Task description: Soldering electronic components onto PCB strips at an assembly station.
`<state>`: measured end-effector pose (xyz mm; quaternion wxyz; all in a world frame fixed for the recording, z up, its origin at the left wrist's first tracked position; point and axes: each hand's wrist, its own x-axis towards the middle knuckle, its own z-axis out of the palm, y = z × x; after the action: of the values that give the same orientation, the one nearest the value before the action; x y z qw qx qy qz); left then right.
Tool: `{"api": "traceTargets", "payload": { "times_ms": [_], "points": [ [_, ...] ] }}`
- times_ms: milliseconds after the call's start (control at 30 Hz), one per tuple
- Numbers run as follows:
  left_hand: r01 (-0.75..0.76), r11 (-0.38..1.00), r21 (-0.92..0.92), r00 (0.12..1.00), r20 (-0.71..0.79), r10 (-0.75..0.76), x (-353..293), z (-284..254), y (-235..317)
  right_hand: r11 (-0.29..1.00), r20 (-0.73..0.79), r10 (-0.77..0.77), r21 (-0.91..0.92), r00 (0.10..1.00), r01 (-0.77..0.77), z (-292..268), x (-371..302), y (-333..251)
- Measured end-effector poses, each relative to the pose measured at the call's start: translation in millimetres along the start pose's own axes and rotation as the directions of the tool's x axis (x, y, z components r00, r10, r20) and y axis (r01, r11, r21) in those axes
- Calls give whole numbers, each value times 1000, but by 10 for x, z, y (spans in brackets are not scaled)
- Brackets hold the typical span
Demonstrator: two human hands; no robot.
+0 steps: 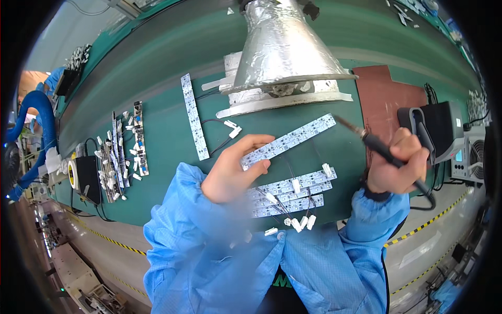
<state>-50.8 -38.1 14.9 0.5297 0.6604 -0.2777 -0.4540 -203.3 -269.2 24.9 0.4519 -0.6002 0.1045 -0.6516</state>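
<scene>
Between thumb and fingers, my left hand grips one end of a long white LED circuit board strip, which slants up to the right above the bench. My right hand is closed around the handle of a soldering iron. The iron's tip points left, close to the strip's far end; I cannot tell whether they touch. Below the held strip lie several similar strips with thin wires and white connectors. Another strip lies to the left with wires and connectors beside it.
A foil-covered fume hood stands at the back middle. At the left are a pile of strips with connectors and a black-and-yellow device. To the right lie a brown mat and a black iron holder.
</scene>
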Motion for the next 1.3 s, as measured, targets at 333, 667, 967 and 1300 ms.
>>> {"api": "traceTargets", "payload": {
  "times_ms": [333, 667, 967, 1300],
  "points": [
    [-221, 908, 356, 937, -180, 299, -16, 115, -112, 977, 494, -213, 98, 843, 190, 321, -377, -184],
    [-223, 921, 320, 939, -184, 291, -12, 107, -120, 979, 547, -202, 114, 812, 167, 384, -459, -166],
    [-212, 922, 323, 937, -200, 285, -9, 124, -109, 983, 580, -183, 90, 794, 161, 374, -447, -167],
    [-200, 929, 312, 940, -208, 272, -10, 125, -120, 980, 557, -200, 105, 806, 171, 399, -474, -160]
  ]
}}
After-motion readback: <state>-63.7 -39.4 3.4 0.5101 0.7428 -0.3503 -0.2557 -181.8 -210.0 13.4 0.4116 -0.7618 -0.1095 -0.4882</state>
